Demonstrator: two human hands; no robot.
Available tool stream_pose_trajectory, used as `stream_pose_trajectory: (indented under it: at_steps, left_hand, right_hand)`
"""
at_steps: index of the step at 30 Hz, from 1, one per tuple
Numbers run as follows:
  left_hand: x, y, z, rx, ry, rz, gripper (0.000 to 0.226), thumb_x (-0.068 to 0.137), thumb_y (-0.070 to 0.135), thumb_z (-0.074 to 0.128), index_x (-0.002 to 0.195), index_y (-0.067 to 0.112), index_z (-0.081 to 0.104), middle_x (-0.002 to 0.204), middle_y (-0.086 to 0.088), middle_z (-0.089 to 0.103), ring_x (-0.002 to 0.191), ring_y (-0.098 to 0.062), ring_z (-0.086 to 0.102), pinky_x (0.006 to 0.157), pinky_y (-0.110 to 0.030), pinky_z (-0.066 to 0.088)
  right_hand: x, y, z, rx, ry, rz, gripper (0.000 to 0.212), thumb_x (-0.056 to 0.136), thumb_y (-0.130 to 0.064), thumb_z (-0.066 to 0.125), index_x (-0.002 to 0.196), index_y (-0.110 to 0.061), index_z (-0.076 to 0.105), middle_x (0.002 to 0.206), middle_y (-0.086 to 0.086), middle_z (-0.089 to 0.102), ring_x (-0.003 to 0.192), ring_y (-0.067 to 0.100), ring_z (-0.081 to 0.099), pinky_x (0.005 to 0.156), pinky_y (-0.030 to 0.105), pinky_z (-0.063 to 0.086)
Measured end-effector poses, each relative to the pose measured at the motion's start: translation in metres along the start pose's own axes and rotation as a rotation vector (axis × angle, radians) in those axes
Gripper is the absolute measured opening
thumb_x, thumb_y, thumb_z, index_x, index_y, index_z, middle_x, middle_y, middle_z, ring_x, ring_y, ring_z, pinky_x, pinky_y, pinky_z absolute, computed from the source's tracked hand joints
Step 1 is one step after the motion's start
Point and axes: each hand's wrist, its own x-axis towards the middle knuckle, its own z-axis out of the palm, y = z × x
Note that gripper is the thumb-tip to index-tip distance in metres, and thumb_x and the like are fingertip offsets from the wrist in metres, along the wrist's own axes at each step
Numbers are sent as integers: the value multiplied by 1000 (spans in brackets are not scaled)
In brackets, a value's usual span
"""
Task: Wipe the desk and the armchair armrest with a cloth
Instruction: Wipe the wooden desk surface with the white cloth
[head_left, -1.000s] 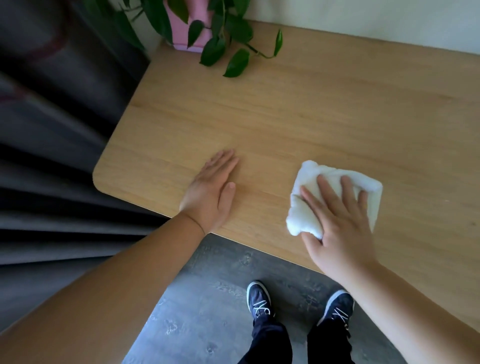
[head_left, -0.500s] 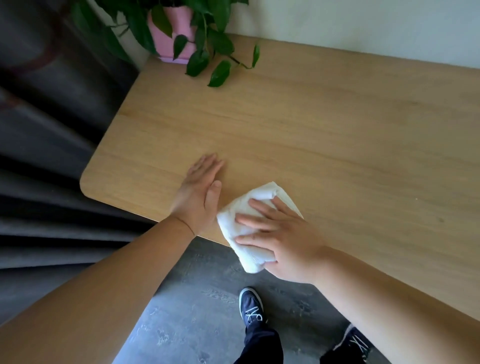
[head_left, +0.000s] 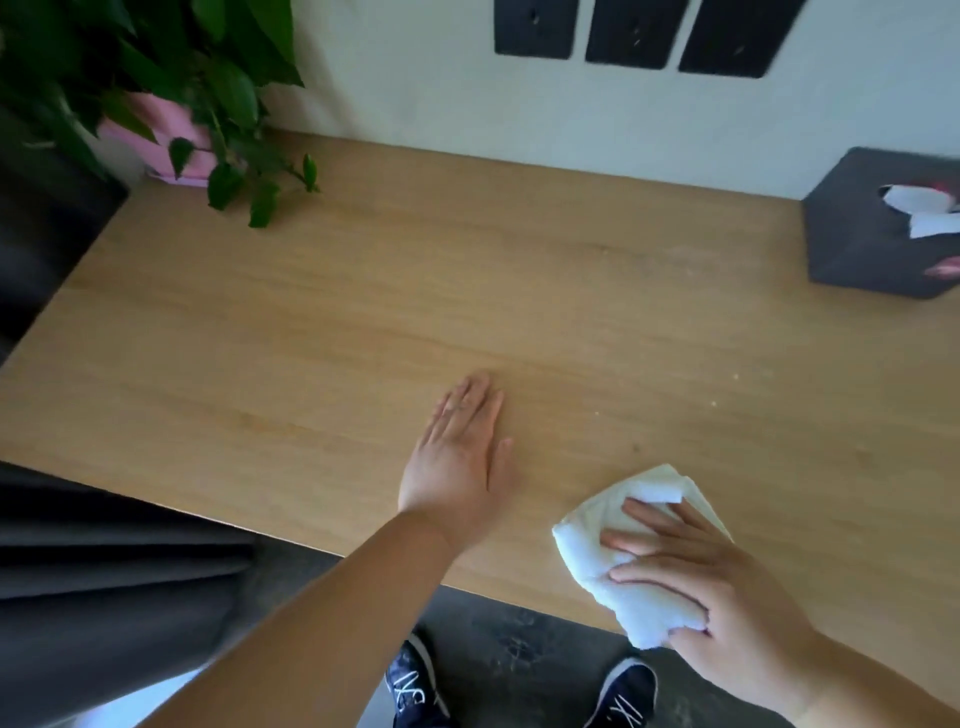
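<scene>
The light wooden desk (head_left: 467, 291) fills most of the head view. A folded white cloth (head_left: 631, 566) lies near the desk's front edge at the right. My right hand (head_left: 706, 587) presses down on the cloth, fingers spread over it and the thumb curled under its near side. My left hand (head_left: 457, 462) rests flat on the bare desk to the left of the cloth, palm down, holding nothing. No armchair or armrest is in view.
A leafy plant in a pink pot (head_left: 171, 140) stands at the desk's back left corner. A dark tissue box (head_left: 878, 234) sits at the back right. Black wall plates (head_left: 628, 31) hang above. Dark curtain (head_left: 104, 582) at the left; my shoes (head_left: 415, 686) on grey floor below.
My right hand has slid the cloth to the right, away from my left hand. The view has shifted up and right, which brings the tissue box and wall plates into sight.
</scene>
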Motion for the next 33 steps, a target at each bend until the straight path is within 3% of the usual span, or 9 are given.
stream_pose_trajectory:
  at_steps: [2,6,12,15,20,22,25,28,33]
  left_hand:
    - [7,17,12,49,11,-16,64,106,43,24,165,18,22,174,3,8,159,-8,-5,129,-30,-4]
    - [24,31,20,204,-6,-74,68,104,47,20,166,22,9,174,8,-6,157,-6,-16,127,-30,-10]
    - [36,33,26,292,11,-91,75,102,56,20,166,24,0,174,10,-10,156,-5,-20,128,-34,-5]
    - [35,34,26,317,14,-76,76,103,56,25,167,19,4,175,6,-5,159,-10,-12,128,-39,2]
    - [38,33,26,321,1,-71,76,102,52,37,166,16,17,175,2,9,161,-15,0,127,-42,11]
    - [40,33,26,308,4,-66,76,101,51,40,165,16,20,174,2,11,161,-16,2,126,-42,12]
    - [43,32,26,303,10,-60,77,99,50,43,165,15,23,174,0,15,161,-17,6,126,-44,14]
    - [42,32,26,316,11,-58,78,98,49,44,164,13,24,174,-1,15,161,-18,8,127,-44,14]
    - [44,34,25,314,11,-61,76,100,48,41,165,15,19,174,1,10,161,-16,2,128,-44,14]
  right_hand:
    - [10,-7,-17,206,120,185,63,75,-1,56,120,-38,79,125,-28,73,134,1,59,115,29,42]
    - [56,11,-66,429,273,441,65,73,-7,45,112,-49,74,56,-5,72,46,7,62,49,15,48]
    - [171,75,-136,158,384,361,50,84,-3,51,111,-41,70,76,-34,66,54,-1,60,52,17,40]
    - [220,108,-164,29,246,322,28,73,-5,35,86,-26,48,58,-16,53,44,4,49,45,8,29]
    - [275,160,-174,-61,156,278,23,67,-6,34,82,-19,44,54,-7,52,43,12,53,52,28,37]
    - [287,177,-161,-175,131,267,21,73,-17,39,85,-28,51,67,-11,65,67,9,68,71,36,47]
    - [294,198,-134,-407,187,207,35,88,-36,47,118,-28,64,126,-4,68,126,28,59,107,55,40]
    - [305,196,-127,-350,119,238,39,86,-35,39,114,-29,66,127,-9,64,131,27,54,109,54,39]
    - [283,172,-105,-182,-33,228,62,88,-16,63,149,-31,60,164,-5,45,155,23,32,128,47,20]
